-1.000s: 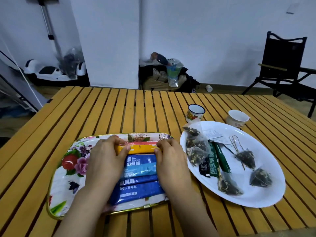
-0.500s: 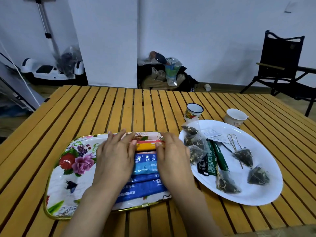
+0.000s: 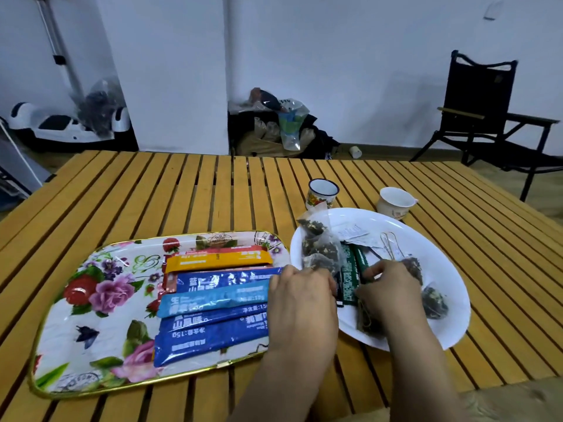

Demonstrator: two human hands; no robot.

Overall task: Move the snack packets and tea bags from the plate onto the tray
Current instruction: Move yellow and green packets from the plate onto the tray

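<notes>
Both my hands are over the white plate (image 3: 451,287) on the slatted wooden tabletop (image 3: 170,196). My left hand (image 3: 301,303) sits at the plate's left rim, fingers curled down by the dark packet and the green snack packets (image 3: 350,278); whether it grips anything I can't tell. My right hand (image 3: 390,293) is curled too, fingertips touching the green packets' right edge, grip unclear. Tea bags (image 3: 316,245) are piled at the plate's left, with more (image 3: 434,300) lying right of my right hand. On the floral tray (image 3: 91,300) to the left lie the stick packets (image 3: 213,296) side by side: orange at the far end, then blue ones. Two small cups (image 3: 323,193) stand just behind the plate.
</notes>
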